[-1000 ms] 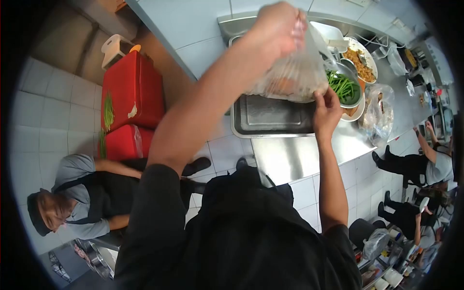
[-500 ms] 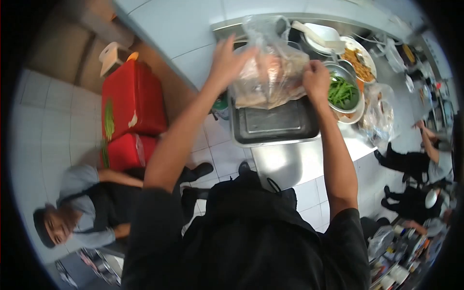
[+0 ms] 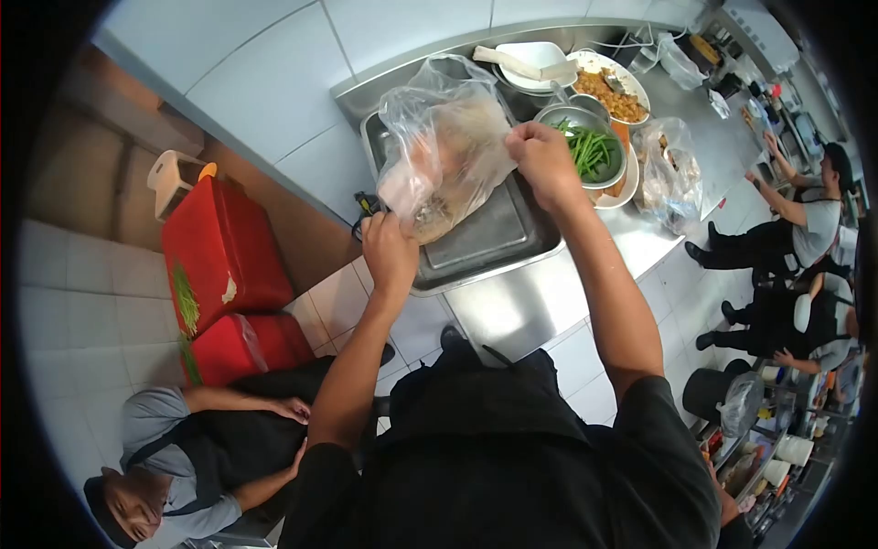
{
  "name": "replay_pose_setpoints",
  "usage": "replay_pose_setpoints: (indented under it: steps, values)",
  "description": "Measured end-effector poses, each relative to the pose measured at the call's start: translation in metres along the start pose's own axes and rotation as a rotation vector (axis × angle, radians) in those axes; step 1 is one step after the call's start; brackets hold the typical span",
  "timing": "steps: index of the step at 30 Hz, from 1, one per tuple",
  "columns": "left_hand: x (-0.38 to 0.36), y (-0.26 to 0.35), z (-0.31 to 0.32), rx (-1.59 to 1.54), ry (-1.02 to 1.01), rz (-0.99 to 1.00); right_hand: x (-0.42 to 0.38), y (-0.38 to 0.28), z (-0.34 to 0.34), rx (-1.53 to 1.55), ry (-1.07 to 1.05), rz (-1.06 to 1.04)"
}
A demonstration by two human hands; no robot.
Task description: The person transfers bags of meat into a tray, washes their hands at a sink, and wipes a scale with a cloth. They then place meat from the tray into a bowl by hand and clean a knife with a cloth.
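Observation:
A clear plastic bag (image 3: 448, 151) with pale and pinkish contents lies over a rectangular metal tray (image 3: 494, 272). My left hand (image 3: 390, 249) pinches the bag's lower left edge, by the tray's left rim. Closed on the bag's right edge is my right hand (image 3: 546, 163), above the tray's right part. Just right of that hand stands a metal bowl of cut green vegetables (image 3: 593, 151). What exactly is inside the bag cannot be made out through the wrinkled plastic.
Behind the bowl are a white dish (image 3: 535, 57) and a plate of orange-brown food (image 3: 608, 91). Another filled plastic bag (image 3: 669, 174) lies to the right. Red containers (image 3: 224, 247) and a seated person (image 3: 197, 439) are at left; people (image 3: 805, 224) stand far right.
My left hand has come down from above the bag and now grips its lower left edge. The bag is spread wider and tilted. The view has shifted, and the person at left has moved their arms.

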State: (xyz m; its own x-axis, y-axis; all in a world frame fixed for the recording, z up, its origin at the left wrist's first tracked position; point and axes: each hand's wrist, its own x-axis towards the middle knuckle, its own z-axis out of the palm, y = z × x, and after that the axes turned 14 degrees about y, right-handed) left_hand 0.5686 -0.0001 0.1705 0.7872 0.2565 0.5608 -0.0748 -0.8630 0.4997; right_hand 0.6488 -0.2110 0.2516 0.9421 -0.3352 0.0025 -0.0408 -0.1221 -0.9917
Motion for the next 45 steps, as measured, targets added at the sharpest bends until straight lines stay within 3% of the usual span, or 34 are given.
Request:
replay_pose_setpoints:
  steps: [5, 12, 16, 17, 19, 23, 25, 26, 28, 29, 31, 34, 36, 37, 39, 43, 45]
  values:
    - [0.048, 0.009, -0.04, 0.009, -0.078, -0.05, 0.002, -0.074, -0.016, 0.095, -0.093, -0.013]
    - [0.07, 0.031, -0.039, -0.386, -0.338, -0.397, 0.033, -0.129, -0.001, 0.227, -0.189, -0.095]
    - [0.063, 0.035, -0.031, -0.607, -0.535, -0.656, 0.038, -0.116, 0.025, 0.083, -0.293, -0.179]
    - [0.062, 0.037, -0.031, -0.61, -0.537, -0.653, 0.043, -0.104, 0.03, 0.048, -0.341, -0.201]
    - [0.058, 0.04, -0.034, -0.777, -0.471, -0.83, 0.036, -0.09, 0.028, -0.117, -0.369, -0.263]
    - [0.058, 0.045, -0.041, -0.889, -0.388, -0.953, -0.025, -0.061, 0.004, -0.506, -0.39, -0.589]
    - [0.062, 0.05, -0.045, -0.939, -0.44, -1.008, -0.052, -0.02, 0.004, -0.488, -0.284, -0.967]
    - [0.063, 0.056, -0.045, -0.968, -0.421, -1.003, -0.064, -0.014, 0.007, -0.483, -0.302, -0.965]
    - [0.067, 0.063, -0.041, -0.956, -0.432, -0.938, -0.079, -0.008, 0.016, -0.486, -0.254, -0.687]
    - [0.068, 0.065, -0.038, -0.946, -0.454, -0.868, -0.074, -0.004, 0.015, -0.485, -0.252, -0.686]
    - [0.065, 0.061, -0.036, -0.947, -0.455, -0.829, -0.061, -0.004, 0.014, -0.354, -0.239, -0.489]
    - [0.05, 0.042, -0.042, -0.893, -0.434, -0.689, -0.058, -0.018, 0.007, -0.335, -0.234, -0.48]
    - [0.021, 0.024, -0.047, -0.554, -0.311, -0.498, -0.052, -0.018, 0.004, -0.282, -0.283, -0.399]
    - [0.004, 0.015, -0.044, -0.554, -0.315, -0.495, -0.051, -0.022, 0.004, -0.281, -0.279, -0.397]
    - [-0.029, 0.001, -0.038, -0.328, -0.065, -0.119, -0.048, -0.04, 0.003, -0.24, -0.298, -0.365]
    - [-0.054, 0.005, -0.038, -0.322, -0.203, -0.238, -0.045, -0.075, 0.005, -0.143, -0.323, -0.26]
    - [-0.059, 0.007, -0.034, -0.335, -0.162, -0.235, -0.043, -0.094, 0.007, -0.108, -0.324, -0.229]
